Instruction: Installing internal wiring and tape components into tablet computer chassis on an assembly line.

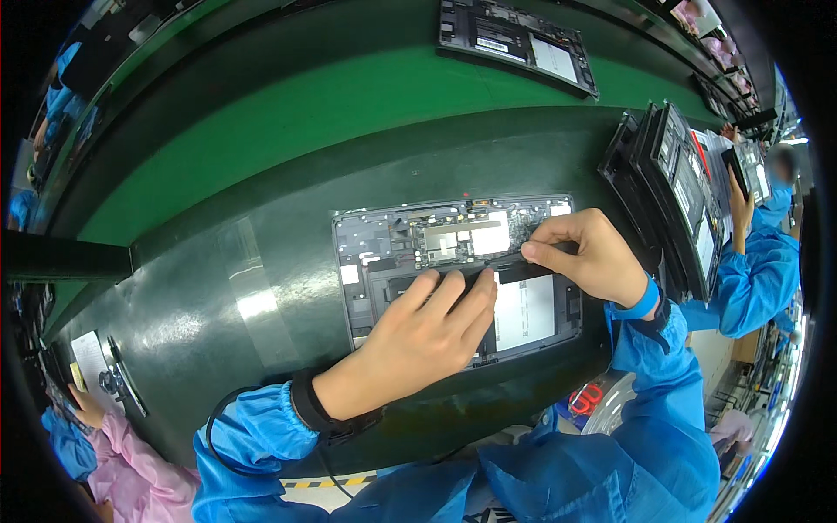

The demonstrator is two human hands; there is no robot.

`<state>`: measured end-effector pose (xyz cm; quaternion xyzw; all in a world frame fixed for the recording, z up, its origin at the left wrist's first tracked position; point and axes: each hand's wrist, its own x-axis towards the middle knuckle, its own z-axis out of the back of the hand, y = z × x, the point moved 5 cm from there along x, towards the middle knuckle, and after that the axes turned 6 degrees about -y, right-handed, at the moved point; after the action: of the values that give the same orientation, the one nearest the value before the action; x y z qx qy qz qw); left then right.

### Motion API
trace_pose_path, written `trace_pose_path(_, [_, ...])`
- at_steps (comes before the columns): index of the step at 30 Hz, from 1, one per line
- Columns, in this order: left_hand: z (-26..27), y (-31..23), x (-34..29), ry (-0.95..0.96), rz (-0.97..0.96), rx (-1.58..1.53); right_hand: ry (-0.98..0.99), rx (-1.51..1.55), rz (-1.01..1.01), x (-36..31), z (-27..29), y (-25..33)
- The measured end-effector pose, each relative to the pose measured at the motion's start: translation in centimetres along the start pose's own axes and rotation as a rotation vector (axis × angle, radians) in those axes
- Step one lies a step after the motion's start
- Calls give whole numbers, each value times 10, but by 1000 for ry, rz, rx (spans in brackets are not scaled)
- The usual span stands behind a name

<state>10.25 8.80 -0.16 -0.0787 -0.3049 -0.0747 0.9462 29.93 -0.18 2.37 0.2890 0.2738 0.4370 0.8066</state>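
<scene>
An opened tablet-like device (370, 301) lies flat on the dark green bench in front of me. Along its far side runs a circuit board (443, 242) with metal shields and a white label. A battery with a large white label (527, 314) fills much of its near right part. My left hand (414, 340) rests over the device's middle, fingers stretched out and tips touching just below the board. With thumb and index finger together, my right hand (593, 261) pinches at the board's lower right edge, by a thin dark strip; what sits between the fingertips is too small to tell.
Several opened devices stand stacked on edge (676, 192) at the right. Another opened device (519, 48) lies on the green far strip. Red-handled scissors (585, 399) are near my right elbow. Co-workers in blue (758, 279) and pink (139, 466) sit at both sides.
</scene>
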Motion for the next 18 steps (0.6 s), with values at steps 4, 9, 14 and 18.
trace_pose_path(4, [0,-1,1,9,-1,11,-10,5,35,0,2,0])
trace_pose_path(9, [1,-2,3,2,-3,24,-206,-261,292,-4,17,13])
trace_pose_path(14, [3,1,0,2,10,-5,-255,-287,298,0,-18,32])
trace_pose_path(18, [1,-1,-2,-24,25,6,-264,-351,289,5,-28,29])
